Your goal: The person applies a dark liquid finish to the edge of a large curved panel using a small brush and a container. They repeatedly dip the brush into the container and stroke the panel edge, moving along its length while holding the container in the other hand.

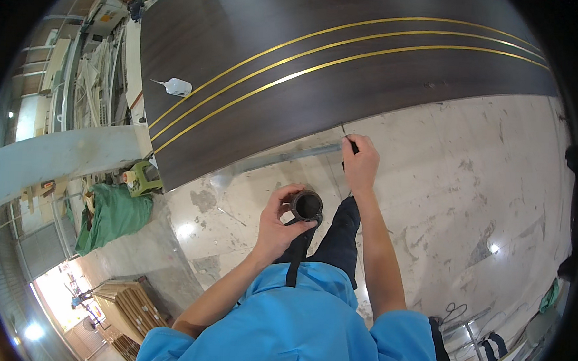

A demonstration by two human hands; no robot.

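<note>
My left hand [283, 220] is closed round a dark, open-topped cup [308, 207] with a round rim, held in front of my waist. The inside of the cup is dark, so I cannot make out what is in it. Farther forward and to the right, my right hand [362, 162] grips a thin tool with a black handle [353, 147]. Its slim tip points up to the near edge of a dark brown panel [259, 121]. Three gold strips [346, 43] run across this panel. A white squeeze bottle [177, 86] with a thin nozzle lies on its left part.
A yellow-green tool or machine [142, 178] stands at the panel's near left corner, beside a green sack [110, 214]. Stacked boards [125, 305] stand at the lower left. Long strips of material [96, 88] lie at the far left. The pale floor [456, 181] is stained.
</note>
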